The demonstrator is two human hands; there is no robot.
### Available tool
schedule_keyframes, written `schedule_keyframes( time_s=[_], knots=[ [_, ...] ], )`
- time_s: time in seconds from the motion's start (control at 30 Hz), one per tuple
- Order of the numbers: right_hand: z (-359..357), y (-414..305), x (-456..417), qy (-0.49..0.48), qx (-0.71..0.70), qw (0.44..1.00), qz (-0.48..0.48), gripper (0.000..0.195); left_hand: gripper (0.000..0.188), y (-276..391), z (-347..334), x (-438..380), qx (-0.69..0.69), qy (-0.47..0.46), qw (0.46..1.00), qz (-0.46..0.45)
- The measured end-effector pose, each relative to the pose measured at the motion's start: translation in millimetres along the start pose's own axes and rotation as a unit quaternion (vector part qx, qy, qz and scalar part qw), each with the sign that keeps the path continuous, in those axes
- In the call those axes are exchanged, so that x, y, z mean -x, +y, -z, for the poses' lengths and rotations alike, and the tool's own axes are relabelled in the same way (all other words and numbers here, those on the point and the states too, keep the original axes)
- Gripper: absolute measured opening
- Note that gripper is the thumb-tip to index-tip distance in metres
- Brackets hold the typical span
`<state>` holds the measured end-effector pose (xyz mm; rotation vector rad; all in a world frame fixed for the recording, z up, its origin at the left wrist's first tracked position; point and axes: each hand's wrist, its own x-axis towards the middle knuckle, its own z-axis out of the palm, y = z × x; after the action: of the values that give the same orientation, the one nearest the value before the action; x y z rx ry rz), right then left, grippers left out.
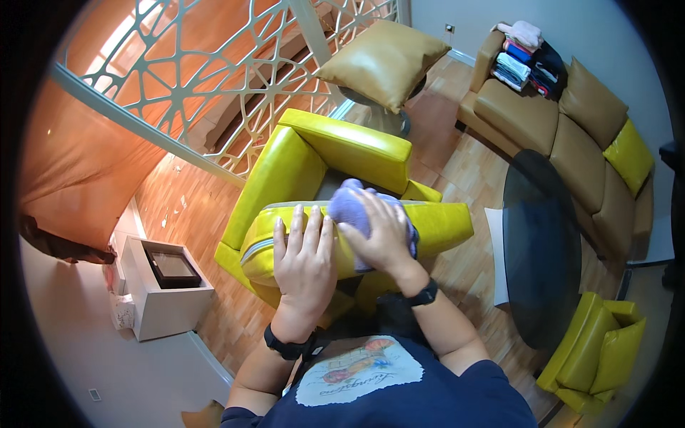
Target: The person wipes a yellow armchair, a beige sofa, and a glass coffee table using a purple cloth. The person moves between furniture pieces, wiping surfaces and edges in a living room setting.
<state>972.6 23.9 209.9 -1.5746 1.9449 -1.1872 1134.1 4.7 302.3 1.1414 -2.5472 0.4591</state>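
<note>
A yellow-green leather seat cushion (348,257) with a zip along its edge stands on its side across the armchair (275,176) of the same colour. My left hand (306,257) lies with its fingers stretched over the cushion, near the zipped end, holding nothing. To the right of it, my right hand (381,230) presses a purple cloth (350,208) against the cushion; part of the cloth hangs down its near face. The dark base of the armchair's seat shows behind the cushion. The far side of the cushion is hidden.
A tan cushion (382,61) lies on a small round table behind the armchair, beside a lattice screen (214,80). On the right are a dark oval table (540,246), a tan sofa (516,112) bearing folded clothes (514,67), and another yellow-green armchair (578,342). A white cabinet (171,310) stands at left.
</note>
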Motion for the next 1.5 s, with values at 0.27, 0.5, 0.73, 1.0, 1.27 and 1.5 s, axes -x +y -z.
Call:
schedule_keyframes(
  time_s=[0.27, 0.5, 0.73, 1.0, 1.27, 1.5],
  knots=[
    [0, 42, 8, 0.026, -0.02, 0.999, -0.02, 0.07, 0.027, -14, -10, -2, -0.009, 0.007, 1.0, -0.013],
    [6, 124, 25, 0.091, 0.042, 0.976, -0.192, 0.072, 0.027, -15, -14, -6, -0.025, 0.013, 0.999, -0.02],
    [-46, 23, 46, 0.189, 0.047, 0.981, -0.013, 0.069, 0.054, -33, -17, -2, -0.035, -0.039, 0.998, -0.033],
    [-69, -4, 68, 0.235, 0.043, 0.966, 0.102, 0.069, 0.073, -36, -16, 0, -0.015, -0.04, 0.997, -0.07],
    [-58, 134, 97, 0.262, 0.041, 0.964, -0.021, 0.08, 0.058, -32, -17, -2, -0.022, -0.012, 0.997, -0.071],
    [-27, 171, 90, 0.273, 0.026, 0.958, -0.088, 0.067, 0.048, -19, -6, -4, 0.017, -0.023, 1.0, -0.014]
  ],
)
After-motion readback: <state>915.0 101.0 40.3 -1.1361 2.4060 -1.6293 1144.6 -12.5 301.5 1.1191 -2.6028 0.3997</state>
